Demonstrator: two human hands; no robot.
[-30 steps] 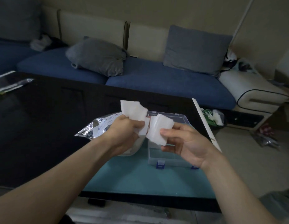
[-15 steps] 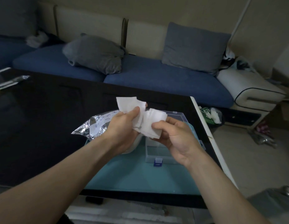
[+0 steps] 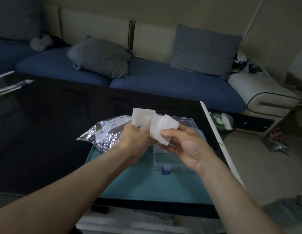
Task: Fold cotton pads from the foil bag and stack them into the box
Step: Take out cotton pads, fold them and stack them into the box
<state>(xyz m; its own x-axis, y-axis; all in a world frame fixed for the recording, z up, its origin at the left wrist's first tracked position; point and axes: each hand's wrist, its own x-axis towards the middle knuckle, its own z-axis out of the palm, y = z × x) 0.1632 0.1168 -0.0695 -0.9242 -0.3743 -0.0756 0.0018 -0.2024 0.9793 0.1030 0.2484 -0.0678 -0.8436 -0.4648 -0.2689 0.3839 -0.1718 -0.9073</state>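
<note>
Since a moment ago my two hands have pulled a little apart again, and the white pads now fan out wider between them. My left hand (image 3: 133, 138) grips one bunch of cotton pads (image 3: 141, 117) with curled fingers. My right hand (image 3: 185, 146) pinches a second bunch (image 3: 163, 128) with the thumb on top. The two bunches touch in the middle, up in the air above the box.

The clear box (image 3: 174, 162) sits open on a teal mat (image 3: 147, 184) on the dark desk (image 3: 45, 132). My right hand and the pads hide most of the inside of the box, so I cannot tell what is in it. Its blue clip faces me. The shiny foil bag (image 3: 104, 134) lies crumpled just to the left of the box, partly behind my left wrist.

Behind the desk is a blue sofa (image 3: 172, 83) with two grey pillows (image 3: 101, 56). A clear wrapper (image 3: 13, 86) lies on the far left of the desk. Some small bags sit on the floor (image 3: 258, 166) at the right.
</note>
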